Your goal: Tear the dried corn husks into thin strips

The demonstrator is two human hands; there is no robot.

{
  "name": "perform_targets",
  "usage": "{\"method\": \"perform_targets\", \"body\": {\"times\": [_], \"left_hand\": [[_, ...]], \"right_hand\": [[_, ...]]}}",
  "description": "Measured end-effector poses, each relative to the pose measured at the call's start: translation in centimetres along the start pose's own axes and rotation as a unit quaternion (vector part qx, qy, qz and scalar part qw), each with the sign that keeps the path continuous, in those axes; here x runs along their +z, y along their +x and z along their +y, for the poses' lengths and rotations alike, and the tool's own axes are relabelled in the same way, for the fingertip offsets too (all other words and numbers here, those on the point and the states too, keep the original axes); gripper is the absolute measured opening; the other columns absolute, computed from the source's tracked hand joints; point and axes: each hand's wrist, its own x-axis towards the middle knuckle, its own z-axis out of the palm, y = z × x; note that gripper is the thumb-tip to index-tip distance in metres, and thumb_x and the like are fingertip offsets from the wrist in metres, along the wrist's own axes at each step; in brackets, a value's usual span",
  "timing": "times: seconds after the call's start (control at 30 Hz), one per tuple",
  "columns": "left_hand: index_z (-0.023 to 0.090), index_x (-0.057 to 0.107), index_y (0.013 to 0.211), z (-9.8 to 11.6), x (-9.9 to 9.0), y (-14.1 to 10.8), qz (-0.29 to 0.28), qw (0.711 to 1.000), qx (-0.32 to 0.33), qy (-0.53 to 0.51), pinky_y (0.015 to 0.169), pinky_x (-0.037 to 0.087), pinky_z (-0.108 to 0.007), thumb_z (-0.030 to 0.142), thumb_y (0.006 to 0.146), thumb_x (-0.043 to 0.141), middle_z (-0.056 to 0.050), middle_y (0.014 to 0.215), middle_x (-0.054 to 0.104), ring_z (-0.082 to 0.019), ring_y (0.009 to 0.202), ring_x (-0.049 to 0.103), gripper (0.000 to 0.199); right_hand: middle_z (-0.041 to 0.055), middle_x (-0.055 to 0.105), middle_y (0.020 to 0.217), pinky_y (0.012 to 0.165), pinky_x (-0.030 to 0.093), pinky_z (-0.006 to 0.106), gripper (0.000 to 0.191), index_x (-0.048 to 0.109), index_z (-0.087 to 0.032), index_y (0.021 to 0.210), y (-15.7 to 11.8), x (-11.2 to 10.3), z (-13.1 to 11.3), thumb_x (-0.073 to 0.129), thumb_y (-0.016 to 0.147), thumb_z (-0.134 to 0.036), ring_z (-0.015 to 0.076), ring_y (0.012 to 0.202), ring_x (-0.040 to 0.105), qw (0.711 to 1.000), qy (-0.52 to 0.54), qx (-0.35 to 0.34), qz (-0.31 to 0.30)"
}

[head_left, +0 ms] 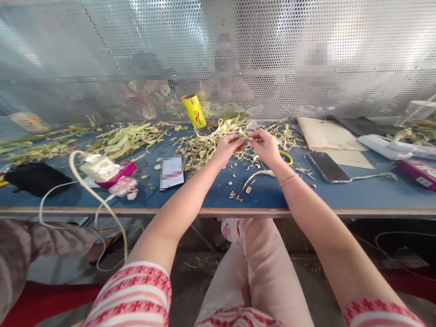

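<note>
Both of my hands meet above the blue table, over a heap of dried plant scraps (194,152). Between their fingertips is a thin, pale green dried leaf strip (245,136). My left hand (229,147) pinches one end, with its fingers closed. The other end is pinched by my right hand (265,146), close beside the left. A yellow scissors handle (286,157) shows just behind my right wrist. On the table below my hands lie a curled strip (257,175) and several small bits.
A yellow cardboard tube (194,111) stands tilted at the back. To the left are a pile of dried strips (127,140), a cabled charger (102,168) and a black pouch (39,178). To the right lie a phone (329,167), brown paper (329,134) and a purple box (418,172).
</note>
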Motion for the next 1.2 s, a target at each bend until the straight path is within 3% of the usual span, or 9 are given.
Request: {"method": "perform_targets", "body": {"times": [0.17, 0.33, 0.43, 0.53, 0.73, 0.93, 1.2], "left_hand": [[0.013, 0.069, 0.074, -0.3, -0.2, 0.3, 0.021, 0.999, 0.017, 0.031, 0.066, 0.049, -0.025, 0.038, 0.063, 0.083, -0.003, 0.068, 0.071, -0.010, 0.060, 0.062, 0.030], [0.016, 0.070, 0.075, -0.5, -0.5, 0.3, 0.075, 0.988, 0.057, 0.125, 0.072, 0.048, -0.029, 0.026, 0.071, 0.076, -0.003, 0.071, 0.071, -0.014, 0.064, 0.063, 0.013], [0.018, 0.072, 0.082, -0.3, -0.5, 0.1, 0.122, 0.972, 0.116, 0.163, 0.084, 0.047, -0.031, 0.018, 0.070, 0.073, -0.004, 0.079, 0.072, -0.017, 0.079, 0.066, 0.012], [0.019, 0.071, 0.080, -0.2, -0.2, 0.0, 0.127, 0.969, 0.142, 0.155, 0.091, 0.046, -0.032, 0.014, 0.068, 0.073, -0.004, 0.083, 0.072, -0.020, 0.090, 0.066, 0.013], [0.016, 0.070, 0.082, -0.4, 0.6, 0.1, 0.060, 0.992, 0.054, 0.096, 0.091, 0.047, -0.033, 0.011, 0.061, 0.076, -0.003, 0.082, 0.073, -0.019, 0.089, 0.067, 0.023], [0.014, 0.070, 0.077, -0.5, 0.5, 0.0, -0.008, 0.998, -0.028, -0.054, 0.087, 0.051, -0.033, 0.019, 0.069, 0.075, -0.002, 0.072, 0.070, -0.014, 0.078, 0.068, 0.011], [0.015, 0.068, 0.075, -0.9, 0.5, 0.2, 0.011, 0.989, -0.032, -0.146, 0.091, 0.051, -0.026, 0.018, 0.068, 0.080, 0.002, 0.073, 0.068, -0.007, 0.075, 0.066, 0.015]], "right_hand": [[0.0016, 0.067, 0.079, 0.073, 0.052, 0.031, 0.007, 0.062, -0.021, 0.080, 0.2, -0.3, 0.5, 0.056, 0.077, -0.022, 0.0151, 0.075, 0.062, 1.000, -0.005, -0.004, 0.031], [0.0016, 0.067, 0.079, 0.071, 0.051, 0.030, 0.007, 0.061, -0.021, 0.081, 0.8, -1.2, 0.9, 0.057, 0.081, -0.026, 0.0140, 0.074, 0.062, 0.990, -0.011, 0.018, 0.137], [0.0005, 0.067, 0.076, 0.069, 0.051, 0.029, 0.006, 0.062, -0.021, 0.082, 0.7, -0.9, 0.8, 0.060, 0.078, -0.025, 0.0135, 0.071, 0.063, 0.992, 0.018, 0.029, 0.121], [-0.0003, 0.068, 0.073, 0.070, 0.053, 0.030, 0.009, 0.064, -0.021, 0.083, 0.3, -0.1, 0.7, 0.062, 0.075, -0.024, 0.0141, 0.068, 0.064, 0.996, 0.034, 0.045, 0.068], [0.0017, 0.071, 0.078, 0.071, 0.054, 0.032, 0.014, 0.070, -0.021, 0.083, -0.1, 0.4, 1.1, 0.058, 0.076, -0.022, 0.0164, 0.072, 0.065, 0.999, -0.012, 0.032, 0.026], [0.0020, 0.071, 0.080, 0.070, 0.052, 0.030, 0.017, 0.072, -0.022, 0.080, -0.2, 0.3, 1.3, 0.056, 0.076, -0.017, 0.0161, 0.075, 0.064, 0.998, -0.059, -0.016, 0.016], [0.0009, 0.068, 0.077, 0.070, 0.051, 0.030, 0.011, 0.067, -0.021, 0.077, -0.1, 0.2, 1.1, 0.058, 0.075, -0.015, 0.0157, 0.074, 0.061, 0.998, -0.061, -0.009, 0.019]]}}
